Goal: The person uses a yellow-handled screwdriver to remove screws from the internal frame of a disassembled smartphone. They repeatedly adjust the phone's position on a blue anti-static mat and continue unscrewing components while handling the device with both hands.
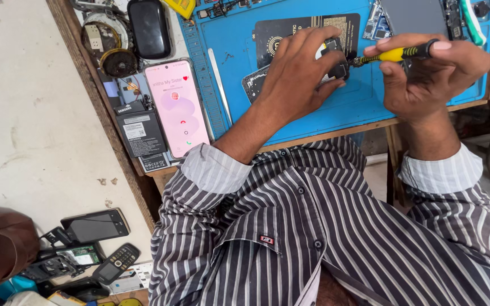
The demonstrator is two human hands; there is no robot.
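My left hand (301,71) presses down on an opened phone body (256,84) lying on a blue work mat (228,34), its fingers wrapped over a small black part (338,59). My right hand (432,71) grips a screwdriver (401,53) with a yellow and black handle, its tip pointing left at that black part. Most of the phone is hidden under my left hand.
A pink-screened phone (177,107) lies lit at the mat's left, beside a black battery (141,133) and a black case (150,27). A metal spudger (219,85) rests on the mat. Old phones (94,225) and parts sit at lower left. The wooden bench edge (336,133) runs below the mat.
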